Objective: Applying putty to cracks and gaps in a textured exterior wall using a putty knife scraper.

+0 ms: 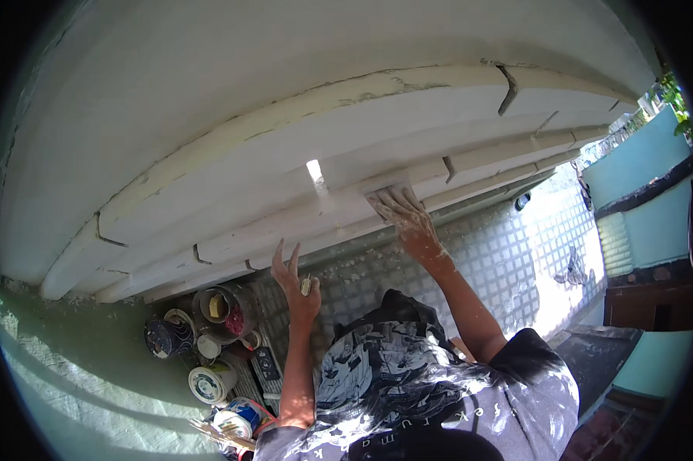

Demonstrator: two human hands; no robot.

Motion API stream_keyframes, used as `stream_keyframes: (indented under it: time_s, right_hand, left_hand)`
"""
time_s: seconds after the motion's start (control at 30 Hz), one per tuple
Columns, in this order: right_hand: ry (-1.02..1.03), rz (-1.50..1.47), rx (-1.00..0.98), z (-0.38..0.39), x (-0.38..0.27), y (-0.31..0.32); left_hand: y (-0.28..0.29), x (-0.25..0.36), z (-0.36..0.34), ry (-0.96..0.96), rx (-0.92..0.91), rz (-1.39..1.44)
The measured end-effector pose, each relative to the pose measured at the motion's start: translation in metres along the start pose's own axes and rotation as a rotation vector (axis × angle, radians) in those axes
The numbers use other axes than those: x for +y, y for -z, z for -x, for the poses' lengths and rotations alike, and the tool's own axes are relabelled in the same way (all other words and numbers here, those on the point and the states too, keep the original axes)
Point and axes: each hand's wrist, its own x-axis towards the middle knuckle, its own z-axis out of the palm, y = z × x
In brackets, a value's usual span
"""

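Note:
A white wall with stepped, grooved mouldings [285, 215] stretches across the view in front of me. My right hand [408, 219], coated in white dust, presses a thin flat greyish piece [374, 187] against a lower moulding; its fingers lie over the piece, whose exact kind I cannot make out. Further left and a little lower, my left hand [294, 284] is raised near the lowest moulding. Two of its fingers point up, while the others curl around a small pale yellowish object [306, 286], mostly hidden by the palm.
At lower left, a large round pot [242, 298] stands among paint buckets [206, 384] and a dark blue-rimmed container [160, 338]. Patterned tiles [485, 253] run below the wall, with pale crumbs scattered on them. A turquoise wall [646, 192] stands at right.

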Motion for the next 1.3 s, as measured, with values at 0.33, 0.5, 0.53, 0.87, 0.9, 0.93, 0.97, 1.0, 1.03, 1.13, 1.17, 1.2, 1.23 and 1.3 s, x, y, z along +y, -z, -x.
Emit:
stream_keyframes:
  time_s: [0.33, 0.5, 0.53, 0.87, 0.9, 0.93, 0.97, 1.0, 1.03, 1.13, 1.17, 1.2, 1.23, 1.3]
  right_hand:
    - [-0.629, 0.132, 0.635, 0.111, 0.177, 0.019]
    - [-1.246, -1.216, 0.849, 0.138, 0.178, -0.021]
    - [-1.170, -1.458, 0.751, 0.135, 0.169, -0.031]
    - [-1.137, -1.411, 0.874, 0.089, 0.189, -0.074]
    - [-1.198, -1.138, 0.725, 0.085, 0.191, -0.080]
    - [-1.134, -0.818, 0.752, 0.076, 0.180, -0.098]
    - [-1.045, -0.615, 0.657, 0.067, 0.171, -0.114]
    - [-0.917, -0.415, 0.677, 0.062, 0.147, -0.136]
    - [-0.979, -0.772, 0.522, 0.067, 0.133, -0.148]
    - [-1.107, -1.432, 0.216, 0.098, 0.098, -0.169]
    - [-1.191, -1.645, 0.125, 0.108, 0.094, -0.170]
    - [-1.108, -1.686, 0.133, 0.115, 0.099, -0.170]
    - [-1.177, -1.548, 0.197, 0.121, 0.108, -0.166]
    - [-1.236, -1.221, 0.287, 0.124, 0.133, -0.160]
  left_hand:
    - [-0.013, 0.025, -0.030, -0.136, 0.000, -0.290]
    - [-0.020, 0.023, -0.054, -0.218, -0.062, -0.383]
    - [-0.024, 0.021, -0.059, -0.233, -0.077, -0.404]
    - [-0.067, 0.005, -0.057, -0.269, -0.064, -0.387]
    - [-0.068, 0.004, -0.056, -0.279, -0.045, -0.386]
    - [-0.072, 0.005, -0.056, -0.241, -0.033, -0.424]
    - [-0.076, 0.005, -0.056, -0.202, -0.042, -0.474]
    - [-0.081, 0.005, -0.058, -0.213, -0.015, -0.455]
    - [-0.083, 0.005, -0.059, -0.237, 0.022, -0.451]
    - [-0.079, 0.009, -0.060, -0.287, 0.007, -0.468]
    - [-0.074, 0.011, -0.062, -0.354, -0.017, -0.479]
    - [-0.071, 0.014, -0.065, -0.315, -0.030, -0.488]
    - [-0.067, 0.020, -0.064, -0.272, -0.091, -0.512]
    - [-0.057, 0.033, -0.063, -0.245, -0.170, -0.541]
